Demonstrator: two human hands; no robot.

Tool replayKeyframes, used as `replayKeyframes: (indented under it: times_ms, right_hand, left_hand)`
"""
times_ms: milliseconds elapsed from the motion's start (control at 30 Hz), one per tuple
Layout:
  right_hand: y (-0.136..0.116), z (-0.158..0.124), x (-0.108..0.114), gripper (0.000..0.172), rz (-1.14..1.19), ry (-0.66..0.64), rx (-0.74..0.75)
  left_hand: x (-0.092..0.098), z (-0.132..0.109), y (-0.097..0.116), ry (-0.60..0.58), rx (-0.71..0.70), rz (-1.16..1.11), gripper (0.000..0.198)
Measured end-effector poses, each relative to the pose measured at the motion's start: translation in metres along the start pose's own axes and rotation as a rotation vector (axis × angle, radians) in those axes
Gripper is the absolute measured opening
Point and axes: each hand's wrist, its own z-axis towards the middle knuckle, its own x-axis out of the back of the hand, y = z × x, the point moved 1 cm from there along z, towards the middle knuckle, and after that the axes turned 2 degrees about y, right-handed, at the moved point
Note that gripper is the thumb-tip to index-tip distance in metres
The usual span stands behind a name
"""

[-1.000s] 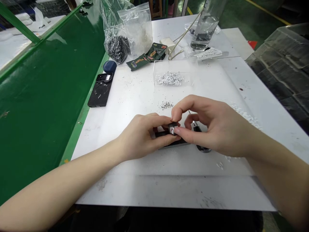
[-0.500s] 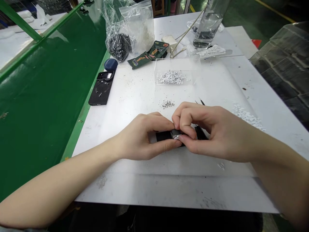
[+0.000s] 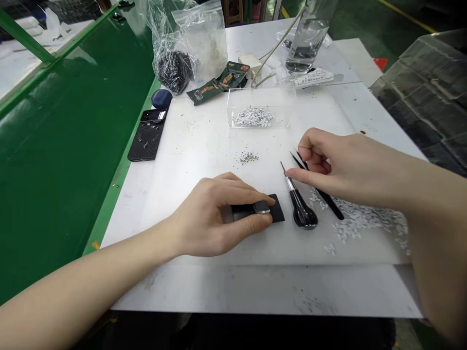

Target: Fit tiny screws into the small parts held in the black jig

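My left hand (image 3: 222, 211) pinches a small dark grey block (image 3: 261, 207) with a white edge between thumb and fingertips. Under those fingers lies a flat black pad (image 3: 277, 209), partly covered by the hand. Over to the right, my right hand (image 3: 321, 158) has its fingers curled and its thumb apart from them, with nothing visible held. Its thumb tip is by the thin shaft of a tool with a bulbous black handle (image 3: 304, 214), an awl or screwdriver. Black tweezers (image 3: 330, 203) lie beside that tool, partly under the right hand.
Loose small white pieces (image 3: 365, 218) spread on the right of the white mat. A clear tray (image 3: 288, 116) with more white pieces sits farther back, beyond dark specks (image 3: 248, 157). A black phone (image 3: 146, 138), plastic bags (image 3: 204, 43) and a water container (image 3: 308, 41) stand around.
My right hand has left the small block and moved right and away from me, over the tools. The left hand still grips the block. The view has shifted slightly.
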Motion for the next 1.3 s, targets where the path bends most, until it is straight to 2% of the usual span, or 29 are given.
replayKeyframes:
  times_ms: [200,300,367,467,533,600,667,767,867,967,1100,1300]
  right_hand:
    - [0.008,-0.001,0.001,0.023,-0.098,-0.087,-0.05]
    - [0.007,0.0,0.002,0.018,-0.059,-0.091,-0.031]
    - [0.004,0.001,0.003,0.017,0.029,-0.044,0.007]
    - [-0.007,0.0,0.004,0.016,0.279,0.091,0.072]
    - [-0.018,-0.001,0.005,0.013,0.537,0.162,0.078]
    - [-0.03,-0.002,0.005,0.009,0.876,0.177,0.078]
    - [-0.039,0.0,0.002,0.017,1.175,0.158,0.073]
    - [-0.046,0.004,-0.005,0.02,1.336,0.13,-0.031]
    - [-0.046,0.008,-0.017,0.017,1.249,0.163,-0.174]
    - [-0.046,0.008,-0.026,0.025,1.043,0.259,-0.264]
    - [-0.05,0.006,-0.027,0.023,0.844,0.359,-0.221]
    - [-0.049,0.004,-0.026,0.03,0.639,0.37,-0.19]
  left_hand:
    - [-0.001,-0.001,-0.003,-0.012,-0.069,0.036,0.017]
    - [-0.001,-0.002,-0.002,0.004,-0.097,0.064,0.015]
    - [-0.001,-0.002,-0.002,0.011,-0.101,0.075,0.015]
    - [-0.001,-0.002,-0.001,-0.005,-0.101,0.081,0.016]
    - [-0.001,-0.002,-0.001,-0.013,-0.092,0.084,0.016]
    - [-0.002,-0.003,0.0,-0.004,-0.084,0.075,0.016]
    - [-0.002,-0.003,0.001,0.007,-0.081,0.063,0.016]
    - [-0.002,-0.003,0.001,0.014,-0.077,0.041,0.016]
    - [-0.001,-0.003,-0.001,0.0,-0.082,0.005,0.016]
    - [0.0,-0.001,-0.004,0.001,-0.064,-0.009,0.017]
    - [0.002,0.001,-0.006,-0.02,-0.056,-0.027,0.019]
    - [0.004,0.002,-0.006,-0.043,-0.038,-0.06,0.022]
